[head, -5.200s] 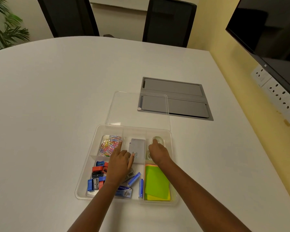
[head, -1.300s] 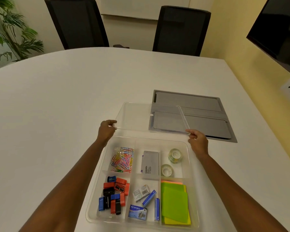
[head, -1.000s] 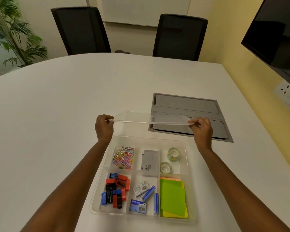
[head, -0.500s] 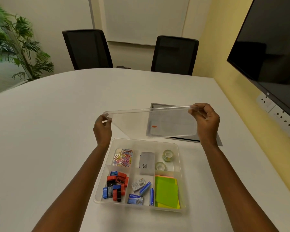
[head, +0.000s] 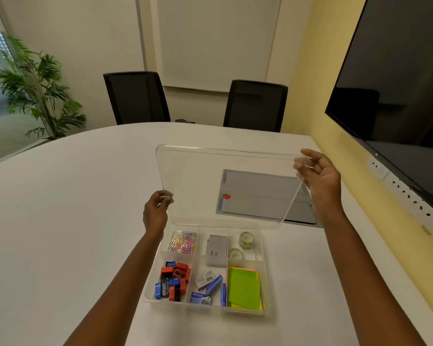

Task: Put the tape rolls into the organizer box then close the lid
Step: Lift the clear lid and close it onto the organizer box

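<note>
The clear organizer box (head: pixel 267 283) stands open on the white table in front of me. Two clear tape rolls (head: pixel 245 240) (head: pixel 235 253) lie in its far right compartment. I hold the transparent lid (head: pixel 198 186) in the air above and behind the box, tilted with its far edge raised. My left hand (head: pixel 156 211) pinches the lid's near left corner. My right hand (head: pixel 319 176) grips its far right corner. A small orange sticker shows on the lid.
Other compartments hold paper clips (head: pixel 184 244), a grey case (head: pixel 216 249), sharpeners (head: pixel 173 280), staple boxes (head: pixel 208 285) and sticky notes (head: pixel 244 288). A grey cable hatch (head: pixel 300 211) sits in the table behind the box. Two chairs (head: pixel 135 96) stand at the far edge, a screen (head: pixel 398 83) hangs on the right.
Both hands have lifted the lid off the table behind the box and raised it higher, tilting it toward me. The view has tipped upward.
</note>
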Tool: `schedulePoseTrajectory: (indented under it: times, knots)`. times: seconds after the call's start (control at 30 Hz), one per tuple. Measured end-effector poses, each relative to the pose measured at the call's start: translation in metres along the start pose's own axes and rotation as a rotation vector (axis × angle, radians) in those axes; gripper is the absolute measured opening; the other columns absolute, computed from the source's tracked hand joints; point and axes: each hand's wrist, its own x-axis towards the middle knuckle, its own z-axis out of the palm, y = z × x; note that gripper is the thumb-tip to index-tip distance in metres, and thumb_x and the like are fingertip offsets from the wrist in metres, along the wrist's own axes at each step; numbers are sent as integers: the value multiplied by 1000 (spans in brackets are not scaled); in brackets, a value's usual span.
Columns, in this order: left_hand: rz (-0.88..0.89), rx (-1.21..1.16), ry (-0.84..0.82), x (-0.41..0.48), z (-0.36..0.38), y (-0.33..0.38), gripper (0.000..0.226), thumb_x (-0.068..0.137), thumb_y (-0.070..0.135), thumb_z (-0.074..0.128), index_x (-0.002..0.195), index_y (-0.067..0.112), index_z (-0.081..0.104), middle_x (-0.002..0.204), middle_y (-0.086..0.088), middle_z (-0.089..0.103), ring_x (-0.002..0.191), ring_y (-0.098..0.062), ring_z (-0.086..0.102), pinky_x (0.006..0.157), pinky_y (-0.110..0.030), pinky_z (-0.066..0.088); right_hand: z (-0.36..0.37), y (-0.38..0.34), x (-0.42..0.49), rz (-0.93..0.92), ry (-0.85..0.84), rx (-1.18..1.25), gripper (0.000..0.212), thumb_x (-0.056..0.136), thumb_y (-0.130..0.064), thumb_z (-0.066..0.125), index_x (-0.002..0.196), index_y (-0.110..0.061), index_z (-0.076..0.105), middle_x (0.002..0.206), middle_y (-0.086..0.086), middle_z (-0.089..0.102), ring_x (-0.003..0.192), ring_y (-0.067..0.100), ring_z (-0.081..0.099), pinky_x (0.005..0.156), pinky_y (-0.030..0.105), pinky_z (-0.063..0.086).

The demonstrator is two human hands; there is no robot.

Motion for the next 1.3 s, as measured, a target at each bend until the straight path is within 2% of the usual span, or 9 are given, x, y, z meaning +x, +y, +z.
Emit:
schedulePoseTrajectory:
  times: [0.1,0.23,0.37,0.43,0.6,0.77,1.0,1.1,1.3]
  knots:
    - [-2,42,49,1,-3,6,12,91,12,52,85,20,59,91,-3,62,90,-20,60,82,-36,39,-7,20,-5,82,-17,-61,37,87,3,58,120,-12,53,94,-4,63,84,0,58,67,-1,50]
    - [-31,76,57,0,-10,5,11,91,13,52,95,14,63,94,-2,62,89,-19,59,81,-35,39,-13,56,-23,326,-1,-193,35,89,2,56,123,2,51,92,3,59,73,2,52,50,-2,43]
    - [-96,32,89,-3,-17,-2,13,92,13,52,98,14,63,95,-6,63,89,-21,58,86,-37,41,-16,86,-46,505,-153,-283,22,91,-3,52,112,-6,60,100,8,60,82,16,56,65,17,38]
    - [-143,8,85,-4,-21,-7,15,91,13,53,102,13,64,96,-7,62,91,-23,58,87,-38,43,-16,93,-54,480,-165,-315,19,90,-2,54,103,-13,62,90,6,63,79,16,56,68,22,42]
    - [-265,24,37,-12,-28,-25,25,88,8,58,113,7,61,96,-11,62,88,-27,58,82,-35,43,-15,104,-70,405,-120,-518,24,88,-2,59,112,-6,64,82,10,60,79,25,57,83,40,50]
    - [-318,189,75,-22,-34,-47,20,86,7,60,106,5,64,99,-20,70,78,-26,62,79,-36,48,-19,121,-91,439,-209,-665,28,86,1,62,114,-2,64,78,12,58,73,24,54,70,28,44]
    - [-364,391,29,-33,-39,-72,27,84,1,62,110,-4,62,117,-24,65,102,-41,62,96,-48,49,-17,138,-116,511,-301,-860,37,85,0,63,121,5,56,82,17,60,81,27,57,76,29,42]
    - [-364,471,10,-37,-38,-74,25,87,2,58,110,-6,62,117,-25,65,103,-44,60,96,-49,49,-15,142,-124,532,-312,-902,38,86,-2,62,123,5,55,99,23,68,100,32,63,88,34,47]
    - [-368,549,8,-43,-39,-80,27,90,3,54,114,-6,59,122,-25,61,110,-42,57,96,-47,46,-11,147,-138,558,-291,-912,35,86,-2,61,120,4,57,106,28,68,103,33,63,88,33,47]
